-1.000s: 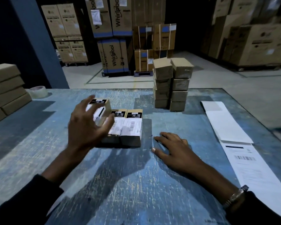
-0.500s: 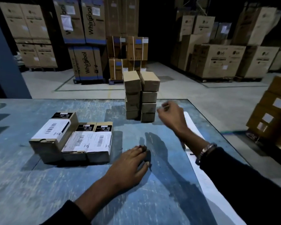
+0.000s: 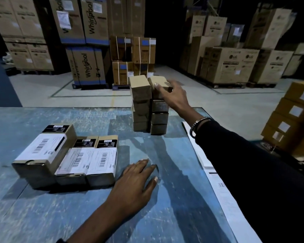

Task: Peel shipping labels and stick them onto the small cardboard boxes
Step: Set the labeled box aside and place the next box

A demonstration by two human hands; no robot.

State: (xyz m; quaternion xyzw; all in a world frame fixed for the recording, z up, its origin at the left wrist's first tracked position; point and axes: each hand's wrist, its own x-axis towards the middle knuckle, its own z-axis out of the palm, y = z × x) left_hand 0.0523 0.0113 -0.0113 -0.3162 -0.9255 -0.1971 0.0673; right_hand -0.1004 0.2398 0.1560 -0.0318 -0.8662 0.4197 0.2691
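Now we are fetching the next box: our right hand [image 3: 174, 95] grips the top unlabelled box [image 3: 161, 84] of the far stack, our left hand [image 3: 137, 186] rests flat on the surface [image 3: 42, 216], and peeling a label comes next.

Dim warehouse light, long arm shadows across the table [image 3: 42, 207], wide-angle bending at edges.

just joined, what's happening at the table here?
A person is labelling small boxes. The right hand grips the top box of the unlabelled stack. The left hand rests flat on the blue table. Three labelled boxes sit at left; the label sheet lies along the right edge.
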